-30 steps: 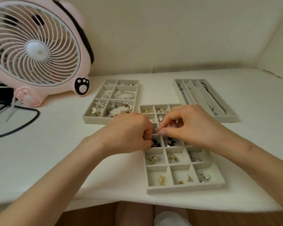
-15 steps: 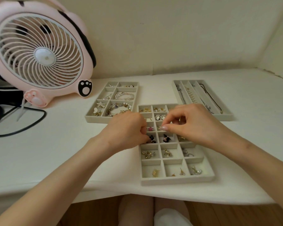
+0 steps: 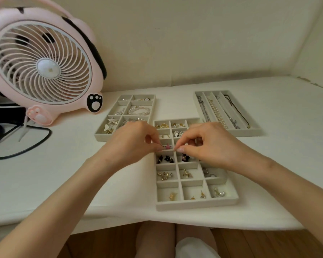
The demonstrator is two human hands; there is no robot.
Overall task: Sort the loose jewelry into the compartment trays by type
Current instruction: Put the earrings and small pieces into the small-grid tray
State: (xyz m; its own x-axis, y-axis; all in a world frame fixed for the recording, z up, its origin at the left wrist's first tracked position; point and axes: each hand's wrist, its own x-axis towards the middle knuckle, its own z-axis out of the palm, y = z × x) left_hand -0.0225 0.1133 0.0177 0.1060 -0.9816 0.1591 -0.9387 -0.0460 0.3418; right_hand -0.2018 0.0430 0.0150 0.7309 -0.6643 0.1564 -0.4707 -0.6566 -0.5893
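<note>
A grey earring tray (image 3: 194,206) with many small compartments lies in front of me, holding gold studs, black pieces (image 3: 165,159) and silver hoops. My left hand (image 3: 134,144) pinches at a pink star earring (image 3: 168,146) over a compartment in the tray's left column. My right hand (image 3: 211,146) hovers just to the right, its thumb and forefinger pinched together over the divider. Whether anything is between them is hidden. A second tray (image 3: 100,136) at the back left holds bracelets and brooches. A long-slot tray (image 3: 254,132) at the back right holds necklaces.
A pink desk fan (image 3: 43,67) stands at the back left, with a black cable (image 3: 35,144) looping over the white tabletop. The wall runs close behind the trays. The table's front edge is just below the near tray, above my knees (image 3: 175,241).
My hands have drawn slightly apart, and the pink star earring now shows between their fingertips. The view has tilted, so the trays sit lower and further right.
</note>
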